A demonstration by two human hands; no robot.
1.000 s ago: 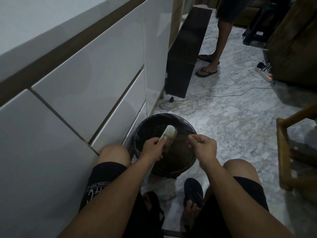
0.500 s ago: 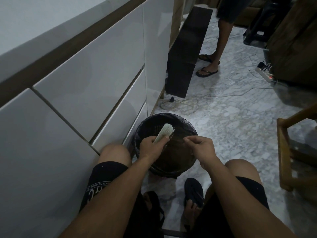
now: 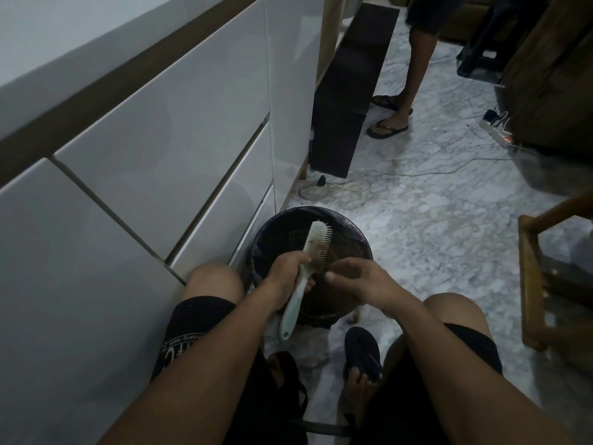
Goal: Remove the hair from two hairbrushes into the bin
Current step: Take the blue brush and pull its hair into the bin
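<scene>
L hand [image 3: 288, 275] is wrapped round the neck of a pale hairbrush [image 3: 308, 261], held above the black bin [image 3: 266, 248]; brush head points to 12 o'clock, bristles face 3 o'clock, handle tip hangs toward 6. R hand [image 3: 359, 279], at 3 o'clock of the brush, has fingers curled narrow at the bristles w/ brownish hair in them; can't tell if it grips any. Bin sits on marble floor [image 3: 433, 239] btwn both knees.
</scene>
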